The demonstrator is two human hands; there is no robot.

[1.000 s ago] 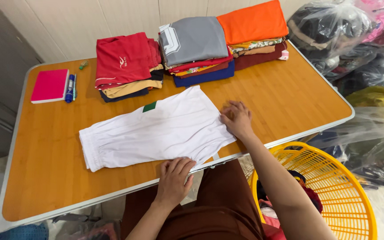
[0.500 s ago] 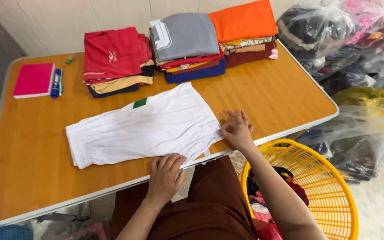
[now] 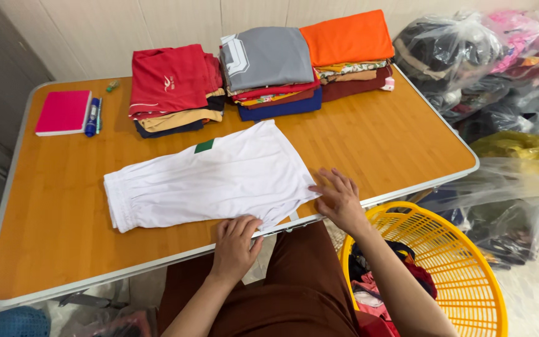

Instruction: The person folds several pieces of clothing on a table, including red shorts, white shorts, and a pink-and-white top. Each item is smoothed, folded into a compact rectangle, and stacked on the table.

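Wooden table [image 3: 375, 137]: white shorts [image 3: 207, 178] under both hands.

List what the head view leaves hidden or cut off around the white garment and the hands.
- White garment: its near hem, under the left hand and right hand.
- Yellow basket: contents mostly behind the right forearm; base cut by the frame edge.
- Folded stacks: lower pieces show edges only.

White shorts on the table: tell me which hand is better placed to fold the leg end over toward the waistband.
Right, probably. The right hand lies flat at the leg end of the white shorts; the left hand rests on the near edge mid-garment, farther from that end.
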